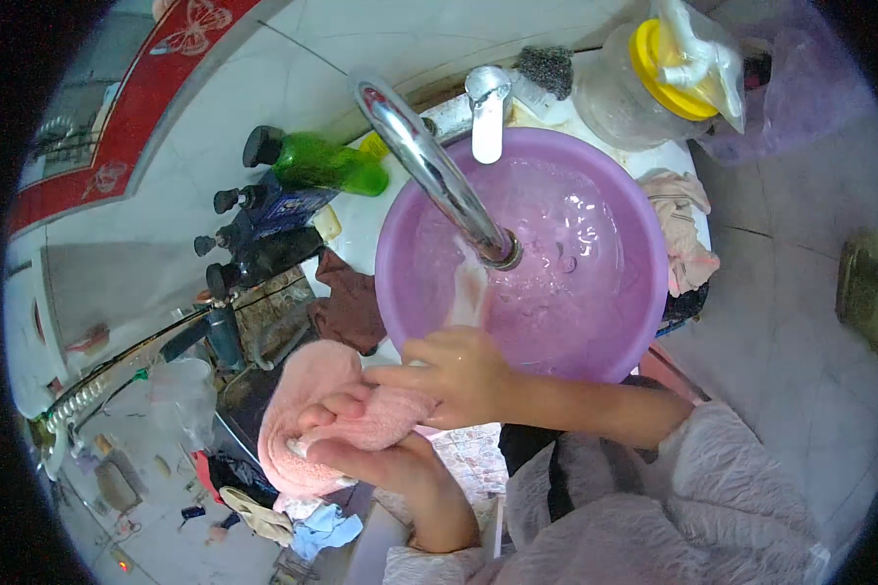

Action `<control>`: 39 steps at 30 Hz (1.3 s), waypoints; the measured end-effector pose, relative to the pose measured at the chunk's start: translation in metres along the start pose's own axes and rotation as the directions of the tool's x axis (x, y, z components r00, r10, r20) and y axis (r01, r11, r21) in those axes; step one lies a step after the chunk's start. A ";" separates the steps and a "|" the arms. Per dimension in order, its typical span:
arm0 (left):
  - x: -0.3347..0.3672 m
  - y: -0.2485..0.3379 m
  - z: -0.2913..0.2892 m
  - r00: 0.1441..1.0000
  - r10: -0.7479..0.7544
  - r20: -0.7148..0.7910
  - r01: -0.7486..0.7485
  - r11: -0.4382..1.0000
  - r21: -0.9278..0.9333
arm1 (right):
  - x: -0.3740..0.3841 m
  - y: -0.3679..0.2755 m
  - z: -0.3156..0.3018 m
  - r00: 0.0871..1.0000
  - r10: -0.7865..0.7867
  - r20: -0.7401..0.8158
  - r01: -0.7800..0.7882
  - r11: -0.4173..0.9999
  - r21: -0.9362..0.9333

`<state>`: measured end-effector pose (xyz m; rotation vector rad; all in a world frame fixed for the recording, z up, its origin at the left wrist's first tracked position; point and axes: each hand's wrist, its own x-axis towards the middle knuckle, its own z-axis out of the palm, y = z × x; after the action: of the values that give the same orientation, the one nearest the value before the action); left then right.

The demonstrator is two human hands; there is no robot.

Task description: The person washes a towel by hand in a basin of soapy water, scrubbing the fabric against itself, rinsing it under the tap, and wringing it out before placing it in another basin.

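A pink fluffy piece of fabric, bent like a thick sock or slipper, hangs left of the purple basin. My left hand is closed round it, fingers curled over the front and thumb below. At the basin's near left rim, my right hand touches the fabric's right end with its fingers. A small white bit shows between those fingers; I cannot tell what it is. From behind this hand a pale strip reaches into the basin, its kind unclear. Rippling water stands in the basin.
A curved chrome faucet arches over the basin, with its lever behind. Bottles, including a green one, line the left. A yellow-lidded jar stands at the back right. Cloths lie right of the basin; a brown cloth lies left.
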<state>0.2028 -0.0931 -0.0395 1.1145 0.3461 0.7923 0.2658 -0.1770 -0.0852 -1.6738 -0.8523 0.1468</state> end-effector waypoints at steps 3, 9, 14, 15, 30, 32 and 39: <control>-0.018 -0.006 -0.032 0.947 0.091 -0.308 0.019 0.942 0.335 | -0.001 -0.003 -0.013 0.992 -0.031 0.120 0.025 0.998 0.049; -0.051 -0.016 -0.085 0.988 0.034 -0.153 0.038 0.893 0.448 | -0.007 -0.010 -0.030 0.866 0.018 0.499 -0.099 0.986 0.136; -0.065 -0.004 -0.066 0.918 0.217 -0.333 -0.084 0.924 0.373 | -0.011 -0.015 -0.032 0.811 -0.045 0.583 -0.174 0.933 0.314; -0.071 -0.001 -0.067 0.905 0.234 -0.354 -0.097 0.926 0.365 | -0.009 -0.020 -0.036 0.800 -0.051 0.598 -0.172 0.935 0.309; -0.106 0.019 -0.085 0.860 0.360 -0.362 -0.148 0.855 0.497 | -0.005 -0.060 0.003 0.449 -0.225 0.865 -0.195 0.920 0.340; -0.113 0.016 -0.082 0.864 0.366 -0.346 -0.150 0.843 0.517 | -0.001 -0.058 0.006 0.357 -0.241 0.903 -0.152 0.938 0.311; -0.136 0.018 -0.071 0.865 0.433 -0.255 -0.196 0.759 0.621 | 0.002 -0.062 0.001 0.249 -0.176 0.952 -0.148 0.965 0.217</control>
<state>0.0583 -0.1395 -0.0711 1.6207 0.7834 1.2773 0.2384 -0.1728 -0.0295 -1.1511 -1.6840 1.3928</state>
